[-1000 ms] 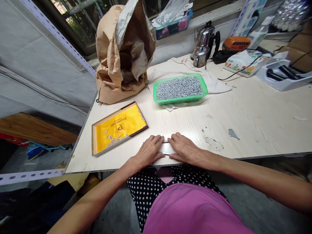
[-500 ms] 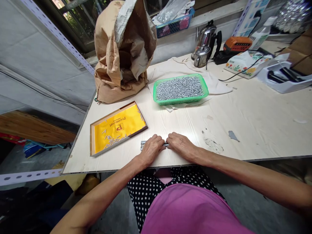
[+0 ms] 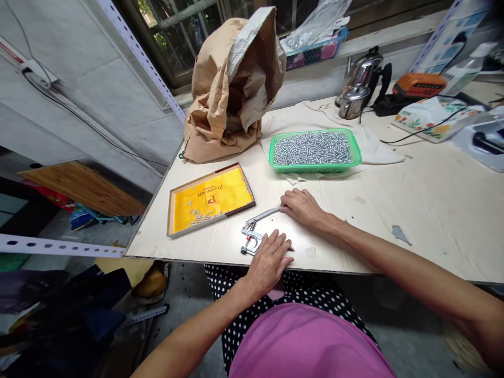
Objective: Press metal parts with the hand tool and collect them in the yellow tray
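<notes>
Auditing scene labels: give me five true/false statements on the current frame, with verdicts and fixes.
1. The right hand touches one handle of the metal pliers. True.
2. The pliers' handles are squeezed together. False: they are spread apart.
3. The green basket holds metal pins. True.
4. The left hand is inside the yellow-bottomed box. False: it lies over the pliers' other handle.
5. The brown paper bag stands left of the green basket. True.

Small workshop, homely sort: green tray (image 3: 315,168) heaped with metal pins (image 3: 313,147) at upper centre, plier-like tool (image 3: 263,215) below, orange battery pack (image 3: 419,86), steel kettle (image 3: 366,71) upper right
</notes>
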Action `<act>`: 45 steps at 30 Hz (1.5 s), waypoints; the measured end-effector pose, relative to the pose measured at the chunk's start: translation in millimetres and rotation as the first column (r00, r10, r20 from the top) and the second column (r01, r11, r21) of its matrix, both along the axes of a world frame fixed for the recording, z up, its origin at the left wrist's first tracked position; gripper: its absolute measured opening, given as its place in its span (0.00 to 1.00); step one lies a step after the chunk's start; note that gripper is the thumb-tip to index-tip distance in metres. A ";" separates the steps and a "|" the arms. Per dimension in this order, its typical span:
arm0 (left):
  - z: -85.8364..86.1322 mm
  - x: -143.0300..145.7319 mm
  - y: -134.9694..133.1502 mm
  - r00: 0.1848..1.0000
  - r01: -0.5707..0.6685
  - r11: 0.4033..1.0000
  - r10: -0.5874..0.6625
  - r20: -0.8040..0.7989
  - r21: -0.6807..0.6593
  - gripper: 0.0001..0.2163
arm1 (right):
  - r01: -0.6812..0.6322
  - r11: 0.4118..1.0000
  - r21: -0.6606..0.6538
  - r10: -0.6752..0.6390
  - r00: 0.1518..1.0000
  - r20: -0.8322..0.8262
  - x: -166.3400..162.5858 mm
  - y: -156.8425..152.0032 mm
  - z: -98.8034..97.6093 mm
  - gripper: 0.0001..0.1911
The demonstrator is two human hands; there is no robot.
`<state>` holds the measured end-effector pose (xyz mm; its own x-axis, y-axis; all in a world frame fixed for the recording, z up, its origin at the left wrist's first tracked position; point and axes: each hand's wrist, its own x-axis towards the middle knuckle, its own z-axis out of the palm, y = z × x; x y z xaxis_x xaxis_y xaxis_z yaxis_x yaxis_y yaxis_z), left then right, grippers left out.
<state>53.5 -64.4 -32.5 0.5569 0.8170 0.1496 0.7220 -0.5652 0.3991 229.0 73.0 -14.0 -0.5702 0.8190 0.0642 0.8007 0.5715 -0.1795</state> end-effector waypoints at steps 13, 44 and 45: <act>39.7 -45.9 -23.1 0.985 0.088 0.953 -0.127 0.119 0.288 0.08 | -0.669 0.737 0.100 0.672 0.741 0.002 -104.9 -43.8 9.4 0.06; 49.8 -132.5 14.1 0.739 -0.640 0.755 0.656 0.152 -0.146 0.13 | -0.400 0.905 -0.147 0.243 0.768 -0.593 -83.0 -26.9 -1.3 0.11; 47.1 -131.3 6.1 0.722 -0.651 0.737 0.675 0.152 -0.180 0.13 | -0.416 0.901 -0.123 0.279 0.773 -0.569 -82.3 -26.8 1.0 0.11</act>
